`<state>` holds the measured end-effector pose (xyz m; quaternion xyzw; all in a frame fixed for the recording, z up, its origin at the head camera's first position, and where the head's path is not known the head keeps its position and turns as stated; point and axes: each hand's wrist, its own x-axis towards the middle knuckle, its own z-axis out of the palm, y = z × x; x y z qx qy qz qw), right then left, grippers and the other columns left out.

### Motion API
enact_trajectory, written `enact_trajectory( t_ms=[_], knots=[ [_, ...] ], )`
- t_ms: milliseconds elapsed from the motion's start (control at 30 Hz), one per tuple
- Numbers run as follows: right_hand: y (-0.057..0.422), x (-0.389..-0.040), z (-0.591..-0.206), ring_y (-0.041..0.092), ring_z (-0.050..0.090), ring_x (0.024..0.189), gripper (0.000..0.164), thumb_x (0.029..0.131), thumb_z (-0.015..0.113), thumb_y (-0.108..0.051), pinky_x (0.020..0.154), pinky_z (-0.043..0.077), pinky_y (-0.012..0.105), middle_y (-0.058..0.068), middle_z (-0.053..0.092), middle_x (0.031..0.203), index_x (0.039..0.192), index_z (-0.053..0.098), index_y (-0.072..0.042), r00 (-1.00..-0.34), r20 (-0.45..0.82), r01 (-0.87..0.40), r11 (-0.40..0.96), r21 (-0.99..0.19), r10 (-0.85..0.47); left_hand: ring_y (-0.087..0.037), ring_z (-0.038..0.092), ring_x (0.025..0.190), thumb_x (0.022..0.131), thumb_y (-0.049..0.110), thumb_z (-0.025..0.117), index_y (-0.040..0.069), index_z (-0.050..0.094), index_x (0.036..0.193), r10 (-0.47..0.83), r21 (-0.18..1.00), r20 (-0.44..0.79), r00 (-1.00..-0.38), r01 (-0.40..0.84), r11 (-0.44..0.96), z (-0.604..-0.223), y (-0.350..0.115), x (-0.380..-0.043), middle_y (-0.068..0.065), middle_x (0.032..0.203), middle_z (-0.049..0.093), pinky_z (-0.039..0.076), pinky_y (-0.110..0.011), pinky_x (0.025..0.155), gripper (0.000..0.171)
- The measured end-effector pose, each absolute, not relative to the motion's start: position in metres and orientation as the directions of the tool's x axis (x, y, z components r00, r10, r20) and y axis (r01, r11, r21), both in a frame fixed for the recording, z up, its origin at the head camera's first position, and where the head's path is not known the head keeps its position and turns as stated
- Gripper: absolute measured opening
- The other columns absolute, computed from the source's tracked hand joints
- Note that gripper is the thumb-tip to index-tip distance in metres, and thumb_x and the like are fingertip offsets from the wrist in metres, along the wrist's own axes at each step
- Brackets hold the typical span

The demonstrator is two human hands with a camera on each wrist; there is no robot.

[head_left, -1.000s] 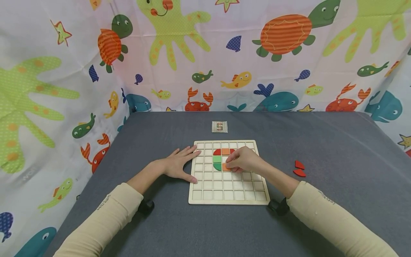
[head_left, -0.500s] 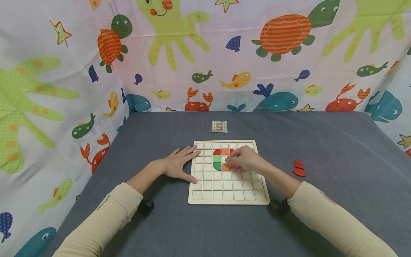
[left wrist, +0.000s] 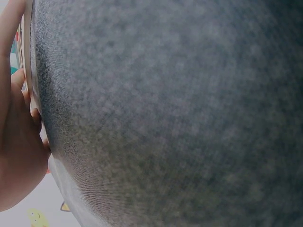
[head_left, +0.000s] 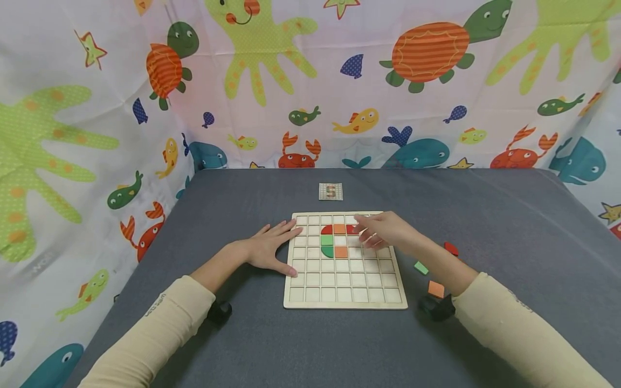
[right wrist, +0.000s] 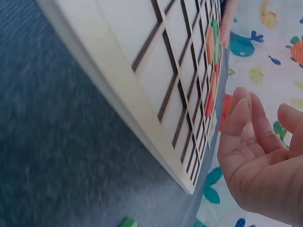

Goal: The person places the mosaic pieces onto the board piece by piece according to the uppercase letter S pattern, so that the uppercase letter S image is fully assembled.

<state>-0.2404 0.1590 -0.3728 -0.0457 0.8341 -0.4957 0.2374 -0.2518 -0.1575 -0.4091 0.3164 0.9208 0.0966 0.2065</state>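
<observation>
My left hand (head_left: pixel 269 248) lies spread over the left edge of a wooden grid board (head_left: pixel 344 296), fingertips and thumb on its rim. My right hand (head_left: pixel 388 231) hovers over the board's upper right, its fingers loosely bent and nothing between them, as the right wrist view also shows of the hand (right wrist: pixel 265 161). In the grid sit a red quarter-circle tile (head_left: pixel 327 230), an orange square tile (head_left: pixel 339 229), a second red tile (head_left: pixel 350 229) partly behind the right fingers, a light green square tile (head_left: pixel 327 240), a dark green quarter-circle tile (head_left: pixel 327 251) and a lower orange square tile (head_left: pixel 341 251).
Right of the board lie a loose light green tile (head_left: pixel 421 268), a loose orange tile (head_left: pixel 435 289) and a loose red tile (head_left: pixel 450 248), close around the right forearm. A small patterned card (head_left: pixel 331 191) lies beyond the board on the grey tablecloth (head_left: pixel 242 334).
My right hand has let go of the lower orange square tile and moved up and to the right. Its forearm has uncovered the loose green and orange tiles. My left hand stays put.
</observation>
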Motion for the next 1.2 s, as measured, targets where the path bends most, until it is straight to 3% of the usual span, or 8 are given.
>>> enact_trajectory(
  t_ms=[500,700,1000,1200],
  knots=[
    [0.198,-0.241,-0.365,0.018,0.062,0.080,0.075,0.095,0.043,-0.059,0.076,0.053,0.030,0.014,0.063,0.097,0.125,0.054,0.009,-0.884,-0.383,0.251,0.419,-0.873,-0.269,-0.025,-0.003,0.144,0.072,0.074,0.063,0.023,0.008,0.155,0.618,0.307,-0.323,-0.717,0.538,0.785,-0.411,-0.158,-0.252,-0.002,0.159,-0.004,0.000,-0.054,0.111,0.112],
    [0.219,-0.239,-0.365,0.015,0.062,0.079,0.074,0.097,0.040,-0.057,0.076,0.052,0.030,0.008,0.064,0.092,0.128,0.051,0.010,-0.888,-0.383,0.270,0.385,-0.883,-0.256,-0.025,-0.003,0.144,0.074,0.071,0.064,0.021,0.008,0.155,0.625,0.306,-0.318,-0.712,0.547,0.779,-0.408,-0.157,-0.251,-0.003,0.159,-0.004,-0.001,-0.053,0.111,0.111],
    [0.247,-0.237,-0.369,0.018,0.064,0.085,0.079,0.095,0.041,-0.060,0.081,0.052,0.033,0.008,0.066,0.094,0.129,0.050,0.011,-0.894,-0.392,0.289,0.389,-0.875,-0.217,-0.026,-0.002,0.144,0.075,0.071,0.063,0.021,0.008,0.155,0.638,0.318,-0.317,-0.701,0.555,0.768,-0.408,-0.158,-0.252,-0.003,0.159,-0.004,-0.001,-0.054,0.111,0.110],
    [0.267,-0.237,-0.374,0.017,0.064,0.087,0.081,0.095,0.042,-0.058,0.080,0.052,0.030,0.008,0.065,0.096,0.131,0.045,0.013,-0.896,-0.392,0.297,0.376,-0.878,-0.209,-0.024,-0.003,0.144,0.072,0.075,0.061,0.023,0.006,0.155,0.625,0.316,-0.326,-0.709,0.542,0.779,-0.410,-0.160,-0.253,-0.001,0.159,-0.006,-0.001,-0.053,0.111,0.112]
  ],
)
